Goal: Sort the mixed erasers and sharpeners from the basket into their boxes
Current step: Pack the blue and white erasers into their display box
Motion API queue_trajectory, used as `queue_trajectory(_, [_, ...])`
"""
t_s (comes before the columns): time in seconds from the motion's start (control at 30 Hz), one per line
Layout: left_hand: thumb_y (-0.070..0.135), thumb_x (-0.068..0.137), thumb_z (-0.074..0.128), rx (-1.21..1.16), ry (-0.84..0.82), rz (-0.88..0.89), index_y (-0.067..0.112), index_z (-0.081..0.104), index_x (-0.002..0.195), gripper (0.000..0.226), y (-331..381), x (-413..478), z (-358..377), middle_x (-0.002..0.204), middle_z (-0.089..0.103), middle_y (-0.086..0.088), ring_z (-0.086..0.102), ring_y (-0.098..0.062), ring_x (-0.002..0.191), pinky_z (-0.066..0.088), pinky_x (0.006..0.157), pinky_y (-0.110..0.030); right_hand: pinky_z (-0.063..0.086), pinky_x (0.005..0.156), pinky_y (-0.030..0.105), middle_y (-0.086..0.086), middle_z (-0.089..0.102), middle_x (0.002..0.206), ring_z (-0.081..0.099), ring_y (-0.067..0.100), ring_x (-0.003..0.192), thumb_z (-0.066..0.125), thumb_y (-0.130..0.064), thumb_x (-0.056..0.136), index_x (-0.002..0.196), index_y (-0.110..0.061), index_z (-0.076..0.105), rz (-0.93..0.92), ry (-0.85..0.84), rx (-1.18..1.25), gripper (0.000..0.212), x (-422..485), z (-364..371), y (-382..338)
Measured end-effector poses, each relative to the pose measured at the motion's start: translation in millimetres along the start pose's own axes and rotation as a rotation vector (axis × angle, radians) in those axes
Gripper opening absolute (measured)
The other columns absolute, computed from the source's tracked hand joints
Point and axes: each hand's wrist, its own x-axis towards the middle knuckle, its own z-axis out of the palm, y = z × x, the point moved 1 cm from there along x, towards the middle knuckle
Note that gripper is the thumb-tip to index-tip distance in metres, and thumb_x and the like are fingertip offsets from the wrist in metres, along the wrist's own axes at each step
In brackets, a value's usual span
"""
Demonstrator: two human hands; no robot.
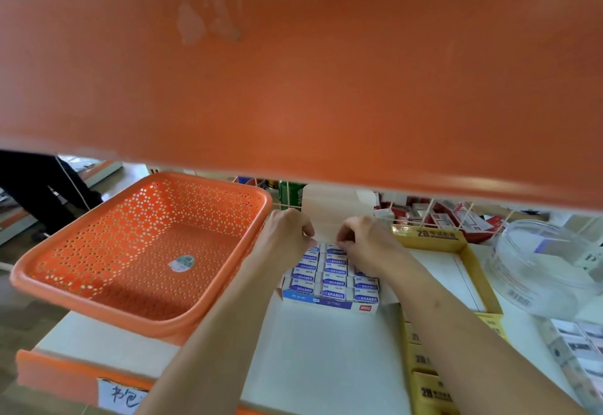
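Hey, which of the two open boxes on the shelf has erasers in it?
The blue-and-white cardboard box between the orange perforated plastic basket and the yellow cardboard box: rows of wrapped erasers fill it; the yellow one shows none.

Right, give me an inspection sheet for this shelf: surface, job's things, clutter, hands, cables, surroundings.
Surface: white shelf board, orange front edge with a handwritten label.
Job's things: orange basket at left, only a sticker seen inside; eraser box with rows of erasers, lid flap upright behind.
Clutter: open yellow box right of the eraser box; clear plastic container far right.
Hands: left hand and right hand at the far eraser row, fingers curled; grip unclear.
Cables: thin pale cord far left, kind unclear.
Surroundings: orange shelf overhead blocks the upper view; person in dark clothes at left; red-white packets behind.
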Motion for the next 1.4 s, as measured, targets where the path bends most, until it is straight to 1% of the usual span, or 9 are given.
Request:
queue_trajectory(0.13, [0.017,0.09,0.065,-0.048,0.059,-0.061,0.013,0.069,0.106,0.017,-1.7,-3.5,-0.7,0.11,0.067,-0.001,0.064,-0.016,0.088,0.051,0.078,-0.022,0.054,0.083,0.038,-0.003,0.065,0.091,0.062,0.016,0.086,0.047,-0.02,0.094,0.085,-0.027,0.057,0.009,-0.007,0.003,0.016,0.6,1.5,2.9])
queue_trajectory(0.43, [0.006,0.085,0.069,-0.176,0.111,-0.131,0.011,0.067,0.077,0.01,-4.9,-5.8,8.7,0.093,0.066,0.0,0.062,-0.015,0.083,0.052,0.077,-0.022,0.041,0.063,0.017,-0.004,0.062,0.09,0.054,0.009,0.08,0.058,-0.017,0.092,0.096,-0.018,0.065,-0.05,0.155,0.1,0.008,-16.9,-5.2,1.7])
queue_trajectory(0.53, [0.011,0.088,0.065,-0.065,0.12,0.006,0.009,0.072,0.078,0.012,-0.5,-12.3,12.1,0.09,0.066,0.001,0.062,-0.016,0.084,0.05,0.078,-0.022,0.04,0.071,0.02,-0.002,0.065,0.098,0.053,0.011,0.084,0.054,-0.017,0.093,0.104,-0.014,0.069,-0.064,0.158,-0.013,0.018,-27.9,-6.8,-1.4])
queue_trajectory(0.63, [0.016,0.091,0.057,0.024,0.069,0.224,0.008,0.052,0.061,0.031,5.1,-23.0,25.3,0.072,0.055,-0.006,0.056,-0.026,0.071,0.042,0.063,-0.03,0.049,0.081,0.031,0.003,0.068,0.102,0.06,0.019,0.092,0.043,-0.014,0.094,0.103,-0.015,0.069,-0.076,0.053,-0.162,0.027,-38.0,-7.9,-4.0])
queue_trajectory(0.77, [0.025,0.102,0.038,0.215,-0.011,0.375,0.01,0.061,0.097,0.028,7.0,-29.5,27.8,0.095,0.059,-0.006,0.054,-0.023,0.095,0.042,0.079,-0.034,0.041,0.094,0.033,0.008,0.052,0.126,0.05,0.024,0.112,0.041,-0.008,0.092,0.127,-0.012,0.051,-0.093,-0.091,-0.349,0.037,-47.0,-4.1,-11.0])
queue_trajectory(0.97, [0.029,0.104,0.029,0.321,-0.187,0.338,0.011,0.046,0.136,0.04,7.9,-32.2,18.2,0.14,0.046,-0.01,0.039,-0.024,0.129,0.034,0.105,-0.035,0.027,0.111,0.033,0.007,0.011,0.16,0.02,0.021,0.143,0.042,-0.015,0.097,0.151,-0.013,0.017,-0.052,-0.167,-0.351,0.059,-55.7,-1.0,-15.1])
queue_trajectory(1.1, [0.033,0.105,0.028,0.284,-0.234,0.35,0.019,0.029,0.149,0.046,3.5,-39.7,17.5,0.154,0.029,-0.006,0.023,-0.023,0.142,0.025,0.113,-0.038,0.045,0.096,0.033,0.007,0.047,0.136,0.052,0.021,0.114,0.047,-0.012,0.095,0.132,-0.019,0.042,-0.034,-0.144,-0.189,0.038,-63.1,-7.7,-13.1])
queue_trajectory(1.27, [0.031,0.105,0.027,0.238,-0.244,0.356,0.024,0.027,0.15,0.045,-1.9,-36.7,23.5,0.159,0.02,0.001,0.015,-0.02,0.146,0.017,0.115,-0.032,0.033,0.104,0.03,0.003,0.03,0.151,0.035,0.021,0.133,0.042,-0.013,0.098,0.144,-0.015,0.034,-0.012,-0.124,-0.271,0.046,-69.7,-8.1,-13.9])
queue_trajectory(1.4, [0.03,0.105,0.027,0.29,-0.209,0.39,0.023,0.026,0.15,0.045,-3.3,-37.6,25.6,0.157,0.023,-0.001,0.019,-0.02,0.144,0.022,0.113,-0.034,0.035,0.102,0.029,0.002,0.035,0.149,0.04,0.019,0.129,0.044,-0.019,0.1,0.141,-0.018,0.038,-0.003,-0.126,-0.23,0.041,-73.0,-9.5,-13.7])
